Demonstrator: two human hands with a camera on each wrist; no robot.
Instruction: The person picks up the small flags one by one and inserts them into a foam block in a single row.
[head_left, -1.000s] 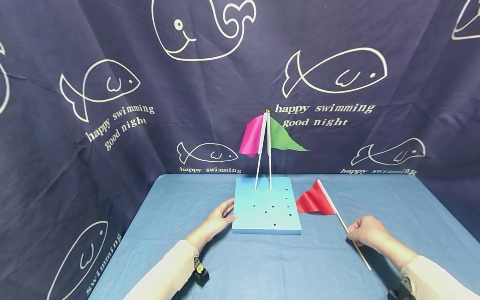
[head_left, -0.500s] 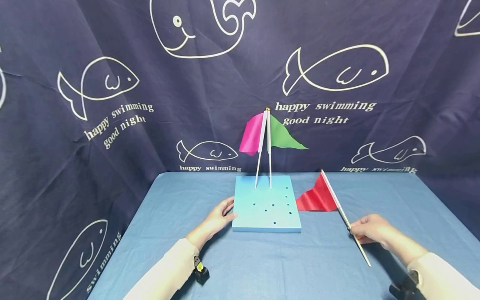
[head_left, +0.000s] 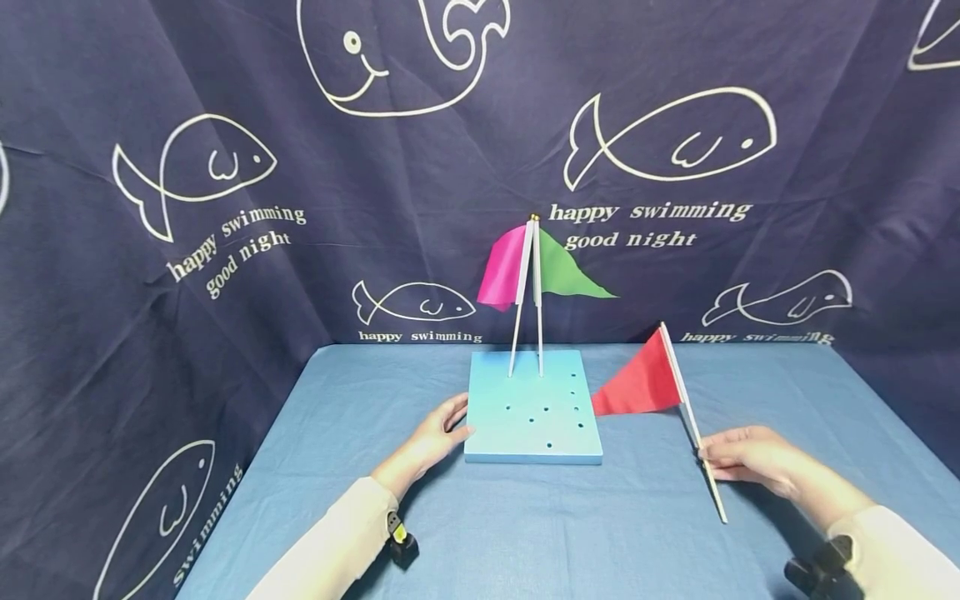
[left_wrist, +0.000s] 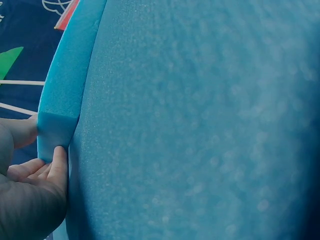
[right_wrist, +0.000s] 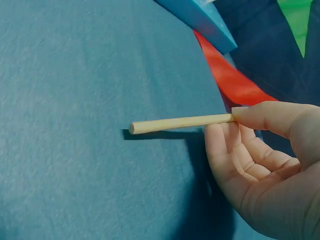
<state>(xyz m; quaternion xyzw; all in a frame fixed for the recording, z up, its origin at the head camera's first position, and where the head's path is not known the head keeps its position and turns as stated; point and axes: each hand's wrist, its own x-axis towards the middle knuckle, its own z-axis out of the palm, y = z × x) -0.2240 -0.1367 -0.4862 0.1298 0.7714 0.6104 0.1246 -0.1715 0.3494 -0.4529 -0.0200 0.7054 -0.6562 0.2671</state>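
A light-blue foam board (head_left: 491,437) with several small holes lies on the table. My left hand (head_left: 435,429) holds its left edge; in the left wrist view the thumb is on the top face and the fingers are at the side. Two flags stand in the board's rear holes, a pink flag (head_left: 502,271) and a green flag (head_left: 562,271), their sticks leaning together at the tips. To the right, my right hand (head_left: 753,457) pinches the stick of a red flag (head_left: 645,379) between thumb and fingers. The stick's bare lower end (right_wrist: 175,123) points toward me, over its shadow on the cloth.
Blue cloth (head_left: 540,533) covers the table. Behind and at the sides hangs a dark curtain (head_left: 420,192) with white fish drawings. Each wrist carries a small black camera, such as the left wrist camera (head_left: 403,550).
My right hand has turned the red flag more upright, its tip rising and moving right while the lower end shifts left. The left hand and the board have stayed put.
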